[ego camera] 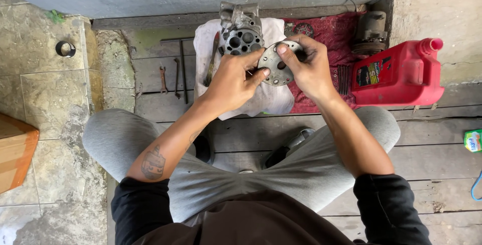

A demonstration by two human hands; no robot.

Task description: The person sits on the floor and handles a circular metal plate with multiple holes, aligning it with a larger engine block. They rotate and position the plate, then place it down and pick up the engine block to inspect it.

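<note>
Carefully, I gripped the round metal plate point(277, 64) between my left hand point(233, 81) and right hand point(309, 66), just beside the metal housing point(242, 33), fingers at its rim, its face unobstructed.

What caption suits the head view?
Both hands, left and right, hold a round metal plate above a white cloth.

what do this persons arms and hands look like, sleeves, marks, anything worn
Both hands, left hand and right hand, are bare with no gloves. Black sleeves are pushed up to the elbows. The left forearm carries a dark tattoo. No watch or rings are visible.
</note>
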